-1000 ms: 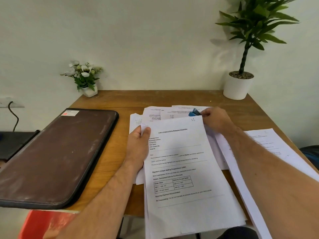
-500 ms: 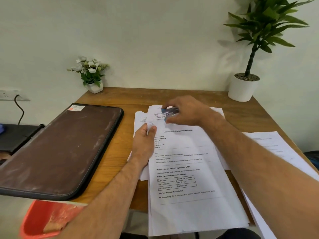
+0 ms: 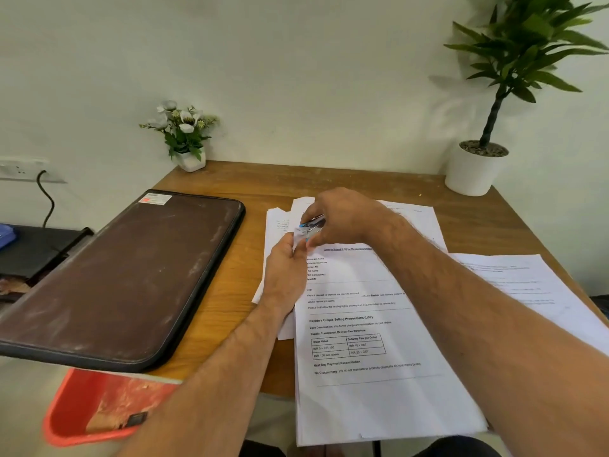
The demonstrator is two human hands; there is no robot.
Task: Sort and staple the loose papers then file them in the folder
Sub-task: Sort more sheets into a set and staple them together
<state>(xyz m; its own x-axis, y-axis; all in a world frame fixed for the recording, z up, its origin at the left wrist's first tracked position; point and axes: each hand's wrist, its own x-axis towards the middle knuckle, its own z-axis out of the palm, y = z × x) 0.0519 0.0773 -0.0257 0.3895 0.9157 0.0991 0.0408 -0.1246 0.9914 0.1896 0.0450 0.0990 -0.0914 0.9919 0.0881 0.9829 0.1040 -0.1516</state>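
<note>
A printed stack of papers (image 3: 372,357) lies on the wooden table (image 3: 230,291) in front of me, hanging over the near edge. My left hand (image 3: 285,275) pinches its top left corner and lifts it a little. My right hand (image 3: 342,219) grips a small blue and silver stapler (image 3: 311,225), whose jaws sit over that lifted corner. More loose sheets (image 3: 280,222) lie beneath and behind the stack. Another sheet pile (image 3: 534,285) lies at the right. The closed brown folder (image 3: 122,275) lies flat at the left of the table.
A small white flower pot (image 3: 189,159) stands at the back left corner and a tall potted plant (image 3: 474,169) at the back right. A red plastic bin (image 3: 92,410) sits below the table's near left edge. A wall socket with a black cable (image 3: 46,192) is at left.
My right hand has carried the stapler from the stack's top right corner leftward to the top left corner, where my left hand keeps pinching the paper. The stapler now meets the corner.
</note>
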